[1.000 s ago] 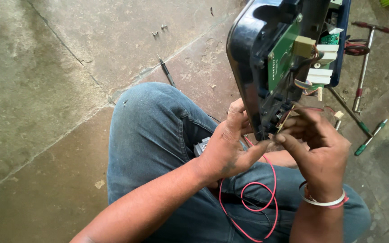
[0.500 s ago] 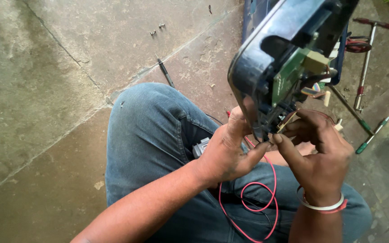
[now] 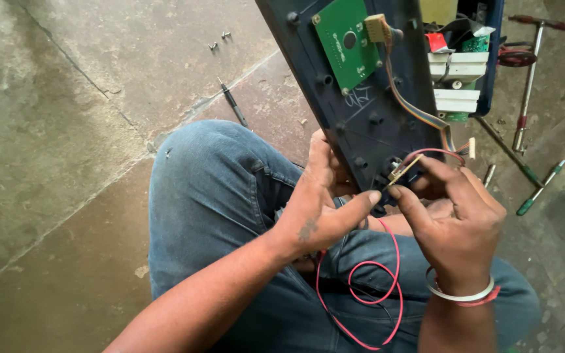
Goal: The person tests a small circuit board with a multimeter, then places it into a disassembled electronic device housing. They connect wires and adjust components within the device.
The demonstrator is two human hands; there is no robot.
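A dark blue plastic housing [image 3: 367,124] stands tilted above my lap, its inside facing me, with a green circuit board [image 3: 344,39] and a ribbon cable [image 3: 420,114] on it. My left hand [image 3: 318,206] grips the housing's lower edge, forefinger stretched to the right. My right hand [image 3: 456,216] pinches a small part [image 3: 401,171] on a red wire at the housing's bottom corner. The red wire [image 3: 374,287] loops down over my jeans. A white and a red band sit on my right wrist.
I sit on a stained concrete floor [image 3: 67,131]. Screwdrivers with green handles [image 3: 537,189] and a red-handled tool [image 3: 531,78] lie to the right. A thin dark screwdriver [image 3: 233,104] and two small screws [image 3: 219,40] lie beyond my knee.
The housing has swung round and come closer, so its flat inner face with the green board now fills the top. Both hands stayed at its lower edge.
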